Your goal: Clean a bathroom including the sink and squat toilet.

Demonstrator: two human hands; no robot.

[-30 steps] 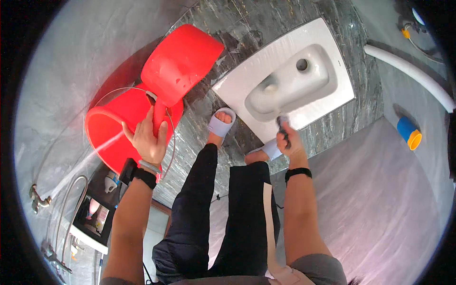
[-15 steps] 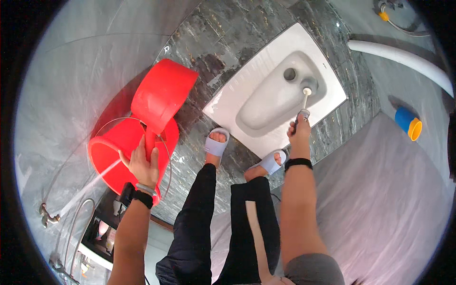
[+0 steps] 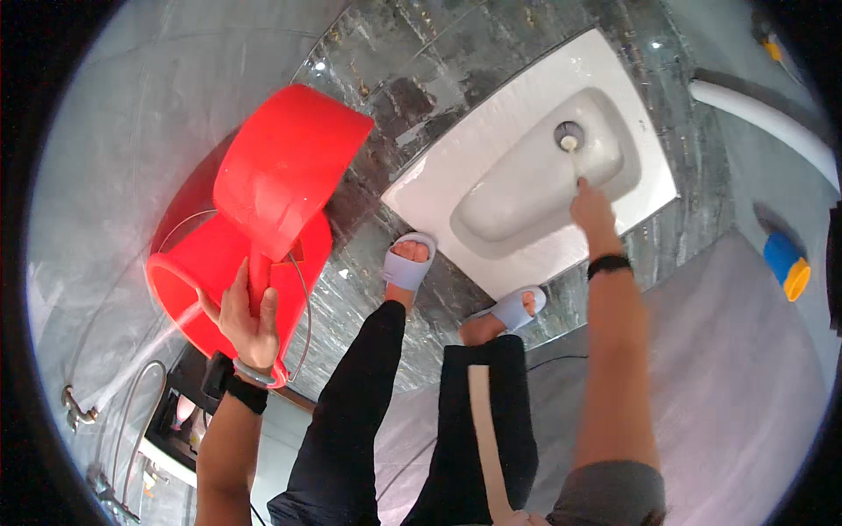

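Observation:
My left hand (image 3: 250,323) is closed around the handle of a large red dipper (image 3: 285,171). The dipper hangs tilted over a red bucket (image 3: 314,254) with a wire handle, its wide scoop pointing away from me. On the right, my right hand (image 3: 593,209) grips a thin-handled toilet brush (image 3: 570,144) with a pale round head. That head sits at the round drain hole of the white squat toilet (image 3: 421,188). The brush's handle is mostly covered by my fingers.
Water runs from a wall tap (image 3: 77,408) toward the bucket. A dark shelf (image 3: 180,399) with small items stands by my left forearm. A blue and yellow cup-like object (image 3: 783,261) and a white pipe (image 3: 763,118) are along the right wall. My slippered feet (image 3: 410,254) stand before the toilet.
My right hand has moved the brush head from the shallow hollow leftward and away from me to the drain hole. My left hand and the dipper have shifted slightly left.

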